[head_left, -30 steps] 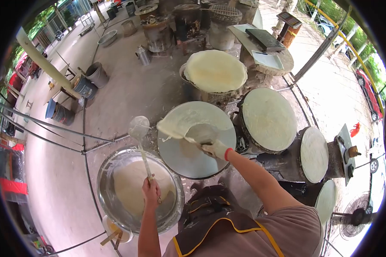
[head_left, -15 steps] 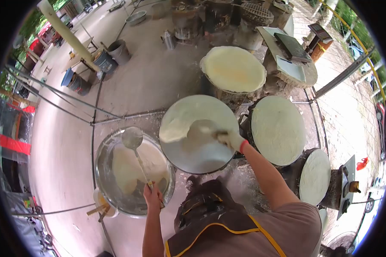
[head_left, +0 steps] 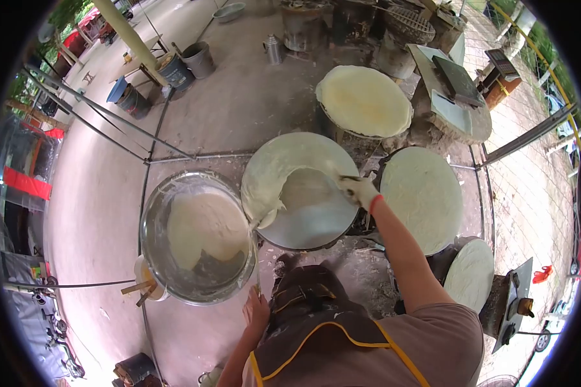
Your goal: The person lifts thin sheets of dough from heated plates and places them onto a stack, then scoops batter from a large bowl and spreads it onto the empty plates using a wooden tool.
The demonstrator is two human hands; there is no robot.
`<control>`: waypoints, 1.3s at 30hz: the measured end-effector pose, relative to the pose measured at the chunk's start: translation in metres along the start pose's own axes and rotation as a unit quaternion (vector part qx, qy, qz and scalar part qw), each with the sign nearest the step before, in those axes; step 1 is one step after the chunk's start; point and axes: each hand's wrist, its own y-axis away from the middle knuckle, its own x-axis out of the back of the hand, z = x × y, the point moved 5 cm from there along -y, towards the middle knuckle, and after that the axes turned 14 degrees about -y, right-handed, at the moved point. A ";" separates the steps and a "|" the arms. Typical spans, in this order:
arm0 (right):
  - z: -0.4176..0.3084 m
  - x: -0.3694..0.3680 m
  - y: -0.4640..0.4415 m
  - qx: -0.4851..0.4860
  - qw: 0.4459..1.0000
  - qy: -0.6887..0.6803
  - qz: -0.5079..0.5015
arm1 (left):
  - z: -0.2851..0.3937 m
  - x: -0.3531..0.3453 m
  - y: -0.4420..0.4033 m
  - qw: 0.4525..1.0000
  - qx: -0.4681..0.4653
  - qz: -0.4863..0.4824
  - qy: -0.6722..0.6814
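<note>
My right hand (head_left: 360,189), in a pale glove, is closed around a batter spreader (head_left: 348,178) at the right side of a round griddle (head_left: 316,209). Only a dark strip of the spreader shows clearly. Wet batter (head_left: 264,164) forms a thick crescent along the griddle's far and left sides; bare metal shows in the middle and near part. My left hand (head_left: 257,311), low in front of the apron, is closed on the thin handle of a ladle (head_left: 258,258). The ladle's batter-coated head is at the griddle's left edge. Left of it stands a metal basin (head_left: 150,258) of batter.
Further griddles carry pale rounds: one behind (head_left: 364,102), one to the right (head_left: 421,200), one nearer (head_left: 469,276). A bucket with wooden sticks (head_left: 150,287) sits beside the basin. Metal rails (head_left: 206,157) cross the floor. A flask (head_left: 272,49) stands farther back.
The ladle has moved from above the basin to the griddle's left edge, and my left hand has drawn nearer my body. Batter now curves round the griddle's far side. The view has shifted slightly.
</note>
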 end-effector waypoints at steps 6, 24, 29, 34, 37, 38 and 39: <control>0.027 -0.033 0.024 -0.159 0.953 0.168 -0.194 | 0.011 0.000 0.022 1.000 0.005 0.002 -0.020; 0.064 -0.055 0.109 -0.115 0.984 0.094 -0.103 | -0.026 0.025 -0.002 0.987 -0.148 0.068 0.007; 0.145 -0.073 0.171 -0.029 0.988 -0.134 0.076 | -0.058 0.073 -0.022 0.958 -0.238 0.101 0.128; 0.209 -0.224 0.171 0.042 0.985 -0.167 0.031 | -0.101 0.129 -0.039 0.911 -0.103 -0.109 0.384; 0.229 -0.282 0.109 0.099 0.989 -0.104 0.036 | -0.138 0.151 -0.047 0.878 -0.118 -0.095 0.453; 0.233 -0.280 0.110 0.116 0.983 -0.081 0.116 | -0.151 0.155 -0.045 0.864 -0.113 -0.102 0.480; 0.238 -0.278 0.113 0.131 0.970 -0.058 0.196 | -0.165 0.161 -0.043 0.849 -0.108 -0.110 0.505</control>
